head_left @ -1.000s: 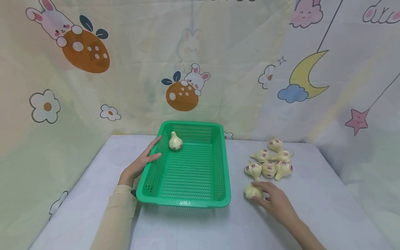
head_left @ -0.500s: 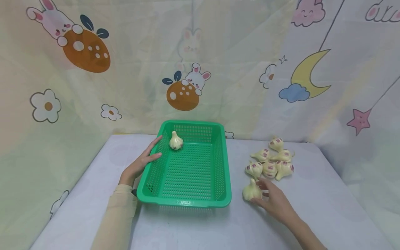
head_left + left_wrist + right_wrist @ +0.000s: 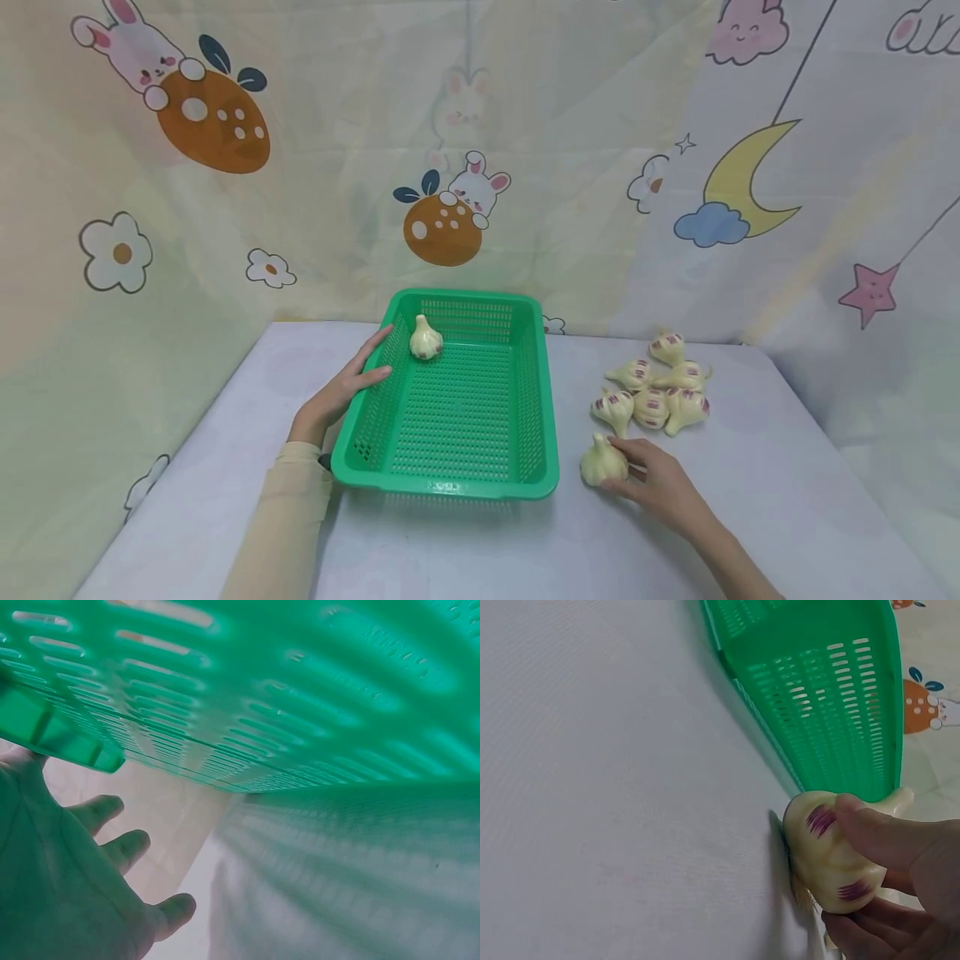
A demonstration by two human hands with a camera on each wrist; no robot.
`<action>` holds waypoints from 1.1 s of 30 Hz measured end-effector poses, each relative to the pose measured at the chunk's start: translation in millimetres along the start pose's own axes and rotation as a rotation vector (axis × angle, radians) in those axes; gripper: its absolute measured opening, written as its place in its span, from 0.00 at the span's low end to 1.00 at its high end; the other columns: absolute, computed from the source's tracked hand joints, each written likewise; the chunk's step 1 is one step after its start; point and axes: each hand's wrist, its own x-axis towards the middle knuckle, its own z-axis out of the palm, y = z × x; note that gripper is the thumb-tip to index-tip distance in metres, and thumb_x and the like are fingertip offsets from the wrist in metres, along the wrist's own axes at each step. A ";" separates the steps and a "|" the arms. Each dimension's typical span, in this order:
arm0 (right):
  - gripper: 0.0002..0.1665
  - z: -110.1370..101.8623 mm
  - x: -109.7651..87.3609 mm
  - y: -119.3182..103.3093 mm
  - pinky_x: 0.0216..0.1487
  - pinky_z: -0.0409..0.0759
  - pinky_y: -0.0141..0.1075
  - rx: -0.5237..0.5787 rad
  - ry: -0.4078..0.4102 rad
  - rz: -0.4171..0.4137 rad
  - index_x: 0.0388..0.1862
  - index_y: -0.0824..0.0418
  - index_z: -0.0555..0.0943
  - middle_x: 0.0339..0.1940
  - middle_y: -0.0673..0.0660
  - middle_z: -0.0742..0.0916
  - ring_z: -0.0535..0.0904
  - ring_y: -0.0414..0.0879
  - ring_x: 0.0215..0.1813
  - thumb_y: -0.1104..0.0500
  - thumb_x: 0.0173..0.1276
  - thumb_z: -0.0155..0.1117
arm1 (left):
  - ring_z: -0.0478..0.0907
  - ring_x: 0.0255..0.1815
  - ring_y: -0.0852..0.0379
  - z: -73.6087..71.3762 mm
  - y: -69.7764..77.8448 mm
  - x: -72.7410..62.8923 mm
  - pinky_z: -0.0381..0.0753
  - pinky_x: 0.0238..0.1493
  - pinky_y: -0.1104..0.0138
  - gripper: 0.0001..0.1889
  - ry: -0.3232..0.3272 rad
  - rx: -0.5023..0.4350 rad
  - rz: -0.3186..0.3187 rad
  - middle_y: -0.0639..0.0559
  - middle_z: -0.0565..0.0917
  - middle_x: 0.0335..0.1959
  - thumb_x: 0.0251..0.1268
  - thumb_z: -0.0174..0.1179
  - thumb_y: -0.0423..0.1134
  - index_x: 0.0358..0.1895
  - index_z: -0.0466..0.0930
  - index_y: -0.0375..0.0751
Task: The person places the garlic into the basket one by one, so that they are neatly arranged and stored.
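Note:
My right hand [image 3: 660, 487] pinches a garlic bulb [image 3: 601, 465] between thumb and fingers, low at the table to the right of the green basket [image 3: 550, 417]. Its stem points up in the head view; the right wrist view shows purple streaks on the held bulb [image 3: 829, 851]. The left hand [image 3: 339, 393] lies along the basket's left rim, thumb and forefinger over the edge. Seen from the left wrist, the other fingers [image 3: 127, 849] are spread and straight outside the perforated wall [image 3: 247, 742]. One garlic bulb [image 3: 426, 340] sits in the basket's far left corner.
Several garlic bulbs [image 3: 651, 408] with purple marks lie grouped on the white table [image 3: 757, 467], just beyond the right hand. A printed cloth [image 3: 555, 208] with rabbits, flowers and a moon hangs behind the table and along its sides.
The garlic bulb in my right hand has been turned so that its stem stands up, and has shifted slightly left. The left hand keeps its place on the basket.

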 end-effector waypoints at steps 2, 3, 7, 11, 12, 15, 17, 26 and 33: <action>0.39 0.2 1.3 1.9 0.51 0.80 0.37 0.005 -0.009 0.016 0.61 0.67 0.75 0.54 0.63 0.82 0.79 0.58 0.56 0.53 0.51 0.75 | 0.34 0.78 0.48 -0.2 0.3 0.2 0.45 0.70 0.41 0.35 0.000 0.000 0.000 0.60 0.35 0.78 0.73 0.46 0.43 0.76 0.39 0.67; 0.40 0.4 2.3 2.7 0.51 0.80 0.37 0.010 -0.014 0.030 0.61 0.66 0.75 0.55 0.64 0.82 0.79 0.59 0.56 0.52 0.51 0.75 | 0.33 0.78 0.48 -0.2 0.4 0.3 0.44 0.70 0.41 0.35 0.000 0.001 0.000 0.61 0.34 0.78 0.73 0.46 0.43 0.76 0.40 0.67; 0.43 1.1 6.9 4.8 0.49 0.81 0.39 0.012 -0.037 0.092 0.63 0.65 0.74 0.59 0.68 0.79 0.80 0.60 0.56 0.50 0.49 0.76 | 0.33 0.78 0.49 0.0 1.2 0.3 0.44 0.70 0.40 0.35 0.001 0.001 -0.001 0.61 0.35 0.78 0.73 0.46 0.43 0.76 0.40 0.66; 0.43 0.8 11.5 4.2 0.48 0.82 0.41 -0.001 -0.041 0.132 0.62 0.63 0.75 0.59 0.68 0.79 0.81 0.60 0.54 0.49 0.48 0.77 | 0.33 0.78 0.49 0.3 1.1 0.9 0.44 0.70 0.40 0.35 -0.001 0.007 -0.001 0.61 0.35 0.78 0.73 0.46 0.43 0.76 0.39 0.66; 0.42 0.3 12.4 3.5 0.47 0.82 0.42 -0.006 -0.040 0.135 0.61 0.64 0.75 0.59 0.68 0.80 0.81 0.59 0.53 0.49 0.48 0.77 | 0.33 0.78 0.49 0.3 1.1 1.1 0.44 0.70 0.40 0.35 -0.001 0.008 -0.003 0.61 0.35 0.78 0.74 0.46 0.43 0.76 0.39 0.66; 0.42 -0.9 15.4 0.6 0.46 0.82 0.44 -0.035 -0.037 0.139 0.60 0.64 0.77 0.55 0.67 0.82 0.82 0.58 0.51 0.48 0.48 0.77 | 0.34 0.78 0.49 0.5 0.9 1.6 0.44 0.70 0.40 0.34 0.001 0.012 -0.003 0.60 0.35 0.78 0.74 0.46 0.43 0.76 0.40 0.67; 0.42 -1.1 17.8 -1.2 0.46 0.81 0.45 -0.055 -0.035 0.145 0.59 0.64 0.77 0.53 0.66 0.84 0.83 0.58 0.51 0.47 0.47 0.77 | 0.34 0.78 0.49 0.6 0.9 1.7 0.45 0.70 0.40 0.34 0.002 0.012 -0.004 0.60 0.35 0.78 0.74 0.46 0.43 0.76 0.40 0.68; 0.40 6.2 33.7 -8.0 0.49 0.80 0.47 -0.052 -0.011 0.163 0.58 0.66 0.77 0.52 0.65 0.84 0.81 0.58 0.52 0.48 0.50 0.76 | 0.39 0.77 0.45 -0.2 -0.1 2.0 0.54 0.67 0.44 0.34 -0.012 -0.008 -0.014 0.58 0.33 0.78 0.74 0.45 0.43 0.76 0.38 0.68; 0.35 13.6 43.0 -18.3 0.44 0.80 0.42 -0.074 0.040 0.185 0.55 0.66 0.80 0.47 0.62 0.86 0.82 0.53 0.47 0.51 0.50 0.76 | 0.41 0.77 0.44 -2.0 -2.6 2.0 0.58 0.66 0.47 0.34 -0.020 -0.001 -0.011 0.56 0.34 0.78 0.75 0.44 0.43 0.76 0.37 0.67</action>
